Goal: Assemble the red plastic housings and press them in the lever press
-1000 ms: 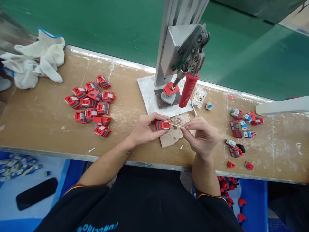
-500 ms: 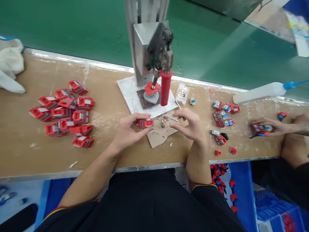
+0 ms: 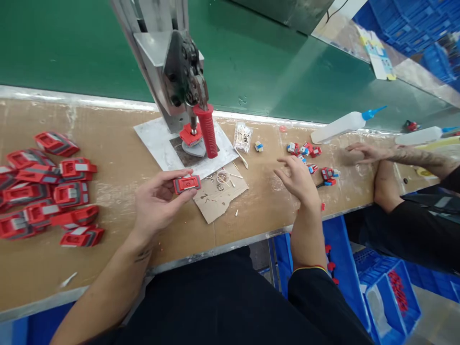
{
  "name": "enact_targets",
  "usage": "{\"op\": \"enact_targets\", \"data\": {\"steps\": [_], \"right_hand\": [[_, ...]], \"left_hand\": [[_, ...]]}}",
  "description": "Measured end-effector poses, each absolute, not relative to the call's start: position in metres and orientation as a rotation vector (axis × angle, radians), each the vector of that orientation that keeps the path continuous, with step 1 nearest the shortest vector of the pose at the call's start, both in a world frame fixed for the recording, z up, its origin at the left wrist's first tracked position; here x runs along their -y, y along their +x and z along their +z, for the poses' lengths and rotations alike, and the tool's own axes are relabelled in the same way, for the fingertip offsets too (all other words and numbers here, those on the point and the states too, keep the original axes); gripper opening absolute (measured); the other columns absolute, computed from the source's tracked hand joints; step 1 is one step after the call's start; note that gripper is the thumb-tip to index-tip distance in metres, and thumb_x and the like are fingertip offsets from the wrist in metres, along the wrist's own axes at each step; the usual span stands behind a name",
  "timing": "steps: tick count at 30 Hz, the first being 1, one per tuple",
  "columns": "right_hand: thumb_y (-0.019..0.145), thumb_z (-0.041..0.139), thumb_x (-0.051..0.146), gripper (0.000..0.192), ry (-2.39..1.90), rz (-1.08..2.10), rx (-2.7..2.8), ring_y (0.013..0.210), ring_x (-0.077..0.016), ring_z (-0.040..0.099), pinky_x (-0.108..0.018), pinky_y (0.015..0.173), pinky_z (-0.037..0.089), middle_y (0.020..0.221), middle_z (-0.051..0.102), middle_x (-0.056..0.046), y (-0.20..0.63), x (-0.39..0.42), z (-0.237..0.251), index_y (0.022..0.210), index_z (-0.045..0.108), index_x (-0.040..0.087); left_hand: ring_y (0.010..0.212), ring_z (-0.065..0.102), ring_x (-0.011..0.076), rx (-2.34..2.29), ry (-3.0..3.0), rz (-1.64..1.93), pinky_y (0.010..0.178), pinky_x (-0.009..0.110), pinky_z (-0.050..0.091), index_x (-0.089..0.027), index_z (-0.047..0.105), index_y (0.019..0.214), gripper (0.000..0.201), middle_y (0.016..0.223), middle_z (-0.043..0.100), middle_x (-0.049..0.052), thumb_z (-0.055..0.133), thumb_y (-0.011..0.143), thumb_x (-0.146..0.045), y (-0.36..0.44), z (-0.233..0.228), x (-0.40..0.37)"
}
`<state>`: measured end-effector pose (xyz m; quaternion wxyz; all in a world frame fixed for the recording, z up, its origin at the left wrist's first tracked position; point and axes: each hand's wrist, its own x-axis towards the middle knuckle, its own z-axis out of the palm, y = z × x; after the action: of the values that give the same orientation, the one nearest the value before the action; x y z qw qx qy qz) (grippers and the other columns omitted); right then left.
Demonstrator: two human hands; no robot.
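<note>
Between the thumb and fingers of my left hand (image 3: 158,203) is a red and grey plastic toy vehicle body (image 3: 187,184), its hollow side facing up. My right hand (image 3: 297,179) is over the table on the right, fingers apart and holding nothing. It is nearest to the small red, white and blue toy parts (image 3: 304,149) just beyond it. A torn piece of cardboard (image 3: 215,203) with a small ring and swabs on it lies between my hands. Many similar red and grey bodies (image 3: 36,191) are heaped at the left.
A hand press with a red handle (image 3: 207,132) stands on a metal plate (image 3: 154,143) at the back. A bag of cotton swabs (image 3: 243,137) and a white bottle (image 3: 339,127) lie beyond my right hand. Another person's hand (image 3: 370,153) is at the right. Blue bins (image 3: 381,297) stand below.
My right hand has moved right, away from the cardboard and towards the small parts. My left hand still holds the toy vehicle body. The view has turned right; the other person's hand has let go of its part.
</note>
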<state>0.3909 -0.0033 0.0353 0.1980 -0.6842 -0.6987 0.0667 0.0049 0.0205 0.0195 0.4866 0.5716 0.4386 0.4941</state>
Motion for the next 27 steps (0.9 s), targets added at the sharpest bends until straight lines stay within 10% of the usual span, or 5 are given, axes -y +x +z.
{"op": "enact_targets", "data": {"steps": [8, 17, 27], "right_hand": [[0.091, 0.054, 0.006, 0.036, -2.007, 0.459, 2.096, 0.119, -0.0317, 0.065, -0.049, 0.112, 0.048, 0.128, 0.070, -0.020, 0.348, -0.086, 0.027, 0.123, 0.070, 0.012], [0.080, 0.077, 0.073, 0.065, -1.244, 0.989, 1.167, 0.070, -0.0121, 0.065, -0.027, 0.058, 0.060, 0.114, 0.070, -0.005, 0.293, 0.021, 0.016, 0.123, 0.058, 0.029], [0.071, 0.096, 0.048, 0.052, -0.881, 1.231, 0.929, 0.070, -0.0116, 0.072, -0.029, 0.067, 0.067, 0.123, 0.074, -0.003, 0.222, 0.032, 0.018, 0.110, 0.067, 0.031]], "left_hand": [[0.090, 0.081, 0.0208, -1.065, 1.277, 1.205, 0.087, 0.036, 0.073, -0.026, 0.079, 0.112, 0.034, 0.115, 0.082, 0.004, 0.090, 0.080, -0.025, 0.004, 0.018, -0.022], [0.089, 0.082, 0.0220, -0.986, 1.291, 1.102, 0.083, 0.032, 0.073, -0.028, 0.081, 0.114, 0.037, 0.109, 0.083, 0.004, 0.092, 0.079, -0.026, 0.008, 0.023, -0.013], [0.104, 0.078, 0.0231, -0.721, 1.432, 1.241, 0.091, 0.034, 0.066, -0.023, 0.080, 0.112, 0.035, 0.108, 0.081, 0.009, 0.092, 0.079, -0.027, 0.017, 0.017, -0.012]]}}
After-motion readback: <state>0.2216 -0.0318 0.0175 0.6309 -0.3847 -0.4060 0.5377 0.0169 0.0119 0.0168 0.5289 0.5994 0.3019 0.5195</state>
